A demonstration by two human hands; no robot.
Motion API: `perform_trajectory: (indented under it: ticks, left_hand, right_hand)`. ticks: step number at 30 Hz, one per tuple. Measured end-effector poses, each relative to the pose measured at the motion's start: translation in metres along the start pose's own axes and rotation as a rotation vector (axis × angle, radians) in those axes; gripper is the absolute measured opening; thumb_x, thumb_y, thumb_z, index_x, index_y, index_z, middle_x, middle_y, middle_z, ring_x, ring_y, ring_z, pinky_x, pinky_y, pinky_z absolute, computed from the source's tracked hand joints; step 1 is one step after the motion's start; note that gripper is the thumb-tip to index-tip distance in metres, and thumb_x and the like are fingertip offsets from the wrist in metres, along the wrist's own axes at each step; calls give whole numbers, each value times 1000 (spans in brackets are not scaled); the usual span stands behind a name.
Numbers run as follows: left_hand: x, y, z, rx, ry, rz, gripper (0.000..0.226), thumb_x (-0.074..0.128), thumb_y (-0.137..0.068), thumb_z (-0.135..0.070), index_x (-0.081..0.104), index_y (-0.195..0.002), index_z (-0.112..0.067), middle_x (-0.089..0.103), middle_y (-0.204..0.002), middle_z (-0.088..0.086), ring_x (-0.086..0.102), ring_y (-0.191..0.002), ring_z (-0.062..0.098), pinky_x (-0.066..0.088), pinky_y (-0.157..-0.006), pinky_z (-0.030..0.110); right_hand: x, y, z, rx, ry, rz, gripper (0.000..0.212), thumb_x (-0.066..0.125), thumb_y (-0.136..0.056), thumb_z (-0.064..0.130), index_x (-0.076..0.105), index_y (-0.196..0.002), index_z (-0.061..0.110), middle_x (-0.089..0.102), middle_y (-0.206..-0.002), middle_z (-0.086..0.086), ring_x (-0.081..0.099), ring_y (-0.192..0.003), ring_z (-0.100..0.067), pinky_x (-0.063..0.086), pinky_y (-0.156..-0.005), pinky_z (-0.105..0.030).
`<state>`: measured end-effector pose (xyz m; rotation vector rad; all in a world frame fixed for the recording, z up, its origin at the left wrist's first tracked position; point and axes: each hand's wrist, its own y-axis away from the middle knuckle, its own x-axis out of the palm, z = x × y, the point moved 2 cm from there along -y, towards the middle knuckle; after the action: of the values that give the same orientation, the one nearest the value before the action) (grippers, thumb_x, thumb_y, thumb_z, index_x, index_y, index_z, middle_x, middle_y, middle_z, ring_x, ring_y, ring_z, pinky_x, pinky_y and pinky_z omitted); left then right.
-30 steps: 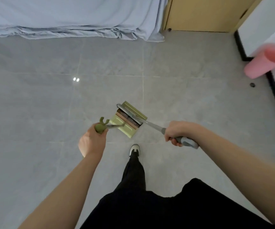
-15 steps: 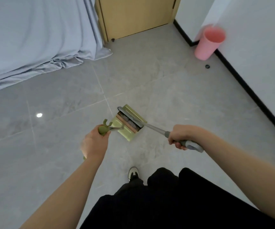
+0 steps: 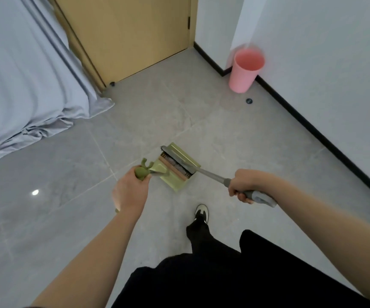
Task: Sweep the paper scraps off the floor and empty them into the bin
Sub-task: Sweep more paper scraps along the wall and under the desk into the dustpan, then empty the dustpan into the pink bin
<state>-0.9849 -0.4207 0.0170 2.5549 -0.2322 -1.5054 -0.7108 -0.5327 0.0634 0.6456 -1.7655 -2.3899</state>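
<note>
My left hand (image 3: 129,192) grips the green handle of a green dustpan (image 3: 173,182) held low over the grey floor. My right hand (image 3: 245,182) grips the grey handle of a broom (image 3: 179,162), whose brush head rests inside the pan. A pink bin (image 3: 245,70) stands upright and open against the white wall at the far right, well beyond the pan. No paper scraps show on the floor; the pan's contents are hidden by the brush.
A grey cloth (image 3: 24,85) drapes down to the floor on the left. A wooden door (image 3: 124,34) is at the back. A small black doorstop (image 3: 249,100) sits on the floor near the bin. My shoe (image 3: 201,213) and dark trousers are below the pan.
The view has turned right and the bin has come closer and more central. Both hands keep the same hold, with the brush still in the pan.
</note>
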Motion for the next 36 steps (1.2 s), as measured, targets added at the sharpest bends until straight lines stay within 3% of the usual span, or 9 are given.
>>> perform_trajectory:
  ticks: [6, 13, 17, 22, 31, 36]
  left_hand:
    - [26, -85, -116, 63, 18, -5, 26, 65, -90, -41, 66, -112, -27, 71, -95, 6, 64, -90, 34, 47, -71, 36]
    - [36, -169, -220, 161, 36, -44, 29, 68, -89, -38, 67, -115, -24, 71, -101, 9, 63, -96, 37, 38, -69, 33]
    - [45, -223, -272, 228, 80, -58, 27, 69, -88, -36, 68, -111, -22, 71, -96, 10, 63, -90, 37, 39, -66, 33]
    - [53, -294, -351, 269, 157, -65, 27, 72, -87, -33, 69, -110, -18, 70, -94, 10, 62, -89, 37, 44, -66, 35]
    - [63, -391, -477, 384, 136, -90, 29, 73, -85, -36, 70, -104, -14, 70, -93, 15, 63, -88, 40, 50, -71, 42]
    - [79, -415, -539, 479, 97, -112, 29, 73, -85, -36, 69, -100, -11, 70, -89, 15, 62, -82, 38, 46, -65, 39]
  right_hand:
    - [-132, -31, 20, -2, -53, -50, 9, 53, -86, 1, 47, -79, 3, 47, -48, -9, 43, -38, -19, 37, -44, -25]
    - [-238, -56, 46, -29, -75, -103, 10, 56, -84, 6, 50, -77, 2, 50, -50, -12, 45, -45, -22, 39, -52, -32]
    - [-295, -65, 63, -25, -144, -131, 7, 55, -87, 5, 51, -86, 1, 49, -52, -10, 44, -43, -20, 40, -46, -28]
    - [-379, -76, 91, -27, -175, -178, 15, 56, -88, 8, 52, -97, -3, 52, -63, -12, 46, -53, -20, 42, -50, -32]
    - [-505, -77, 126, -57, -209, -288, 11, 57, -88, 8, 53, -87, -3, 53, -59, -15, 47, -59, -26, 42, -50, -31]
    - [-561, -80, 117, -43, -351, -318, 7, 53, -88, -1, 49, -84, 0, 45, -57, -10, 41, -48, -19, 36, -45, -26]
